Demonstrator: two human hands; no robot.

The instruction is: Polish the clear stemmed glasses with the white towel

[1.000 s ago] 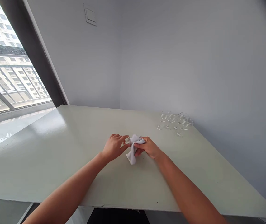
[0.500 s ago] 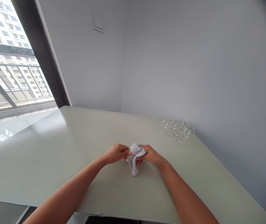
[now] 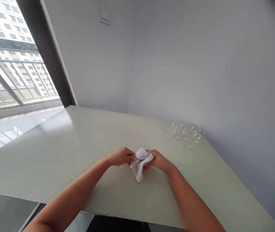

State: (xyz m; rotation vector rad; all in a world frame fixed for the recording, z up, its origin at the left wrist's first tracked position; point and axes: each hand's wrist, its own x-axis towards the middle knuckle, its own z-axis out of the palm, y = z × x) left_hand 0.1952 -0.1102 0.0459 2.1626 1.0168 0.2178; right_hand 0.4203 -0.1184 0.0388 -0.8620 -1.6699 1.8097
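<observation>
Over the table, my left hand (image 3: 123,156) is closed around the stem end of a small clear wine glass (image 3: 141,153). Its bowl is tipped toward the right. My right hand (image 3: 160,160) grips a white cloth (image 3: 139,170) that is bunched against the bowl and seems partly tucked into it. One corner of the cloth hangs toward the tabletop. Cloth and fingers hide much of the glass, and the right fingertips are partly covered.
Several clear stemmed glasses (image 3: 183,129) stand grouped at the right rear of the pale table (image 3: 99,135), near the wall (image 3: 188,64). A window (image 3: 14,77) lies to the left. The table's front edge runs below my forearms.
The view has shifted slightly. My right hand has turned the cloth a little at the bowl, and more of the glass's rim shows. My left hand keeps its hold.
</observation>
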